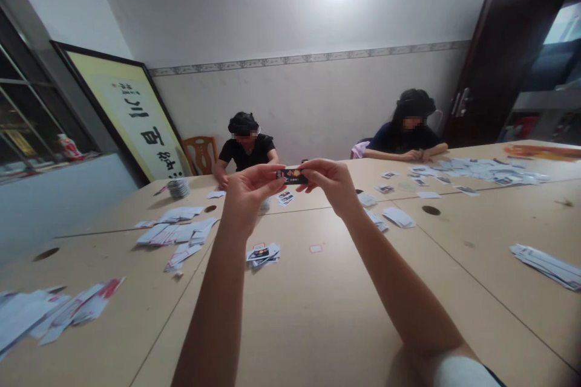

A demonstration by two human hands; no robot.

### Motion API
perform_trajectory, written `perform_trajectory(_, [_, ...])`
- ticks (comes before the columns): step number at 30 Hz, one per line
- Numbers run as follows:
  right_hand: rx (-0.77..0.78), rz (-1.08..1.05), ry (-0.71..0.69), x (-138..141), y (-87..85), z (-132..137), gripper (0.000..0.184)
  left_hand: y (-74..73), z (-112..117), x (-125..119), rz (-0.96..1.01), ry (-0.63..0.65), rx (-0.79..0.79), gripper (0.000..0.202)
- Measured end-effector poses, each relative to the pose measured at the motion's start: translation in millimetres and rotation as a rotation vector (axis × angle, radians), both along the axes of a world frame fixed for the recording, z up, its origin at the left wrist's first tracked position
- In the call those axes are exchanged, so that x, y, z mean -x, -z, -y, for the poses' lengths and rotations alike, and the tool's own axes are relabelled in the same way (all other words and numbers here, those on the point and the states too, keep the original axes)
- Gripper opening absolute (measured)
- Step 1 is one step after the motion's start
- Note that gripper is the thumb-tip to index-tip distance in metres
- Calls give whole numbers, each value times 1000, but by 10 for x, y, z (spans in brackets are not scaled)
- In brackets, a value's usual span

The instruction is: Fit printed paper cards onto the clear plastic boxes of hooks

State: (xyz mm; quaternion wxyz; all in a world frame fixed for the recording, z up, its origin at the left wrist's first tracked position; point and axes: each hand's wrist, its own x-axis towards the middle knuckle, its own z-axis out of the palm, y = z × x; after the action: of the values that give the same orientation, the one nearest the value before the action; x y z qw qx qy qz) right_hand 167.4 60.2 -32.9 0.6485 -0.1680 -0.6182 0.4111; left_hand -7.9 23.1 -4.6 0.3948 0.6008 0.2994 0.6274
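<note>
Both my arms are stretched out over the wooden table (327,308). My left hand (247,190) and my right hand (331,181) hold a small dark card (292,176) between them, each pinching one end with fingertips. The card is raised above the table, its face showing dark print with an orange patch. Below my hands lies a small heap of cards (263,254), and another loose card (285,197) lies just beyond.
Piles of white paper slips (179,233) lie left, more at the near left edge (49,314) and far right (547,265). Two people sit across the table, one in the middle (245,148), one at the right (408,130) beside scattered cards (476,170). Cable holes (430,210) dot the tabletop.
</note>
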Motion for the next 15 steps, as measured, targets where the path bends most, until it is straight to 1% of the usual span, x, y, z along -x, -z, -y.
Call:
perform_trajectory(7, [1,11,-68,-37,-12,-25,10,12,-51,7,39,-60,14,34])
perform_trajectory(9, [-2,11,-42,-12,-7,-22,12,17,-69,7,43,-77,-1,36])
perform_trajectory(12, [-31,28,32,26,1,-9,18,43,-120,5,32,-84,-30,38])
perform_trajectory(15, [-58,50,120,4,-8,-22,20,97,-200,3,-46,-162,-94,37])
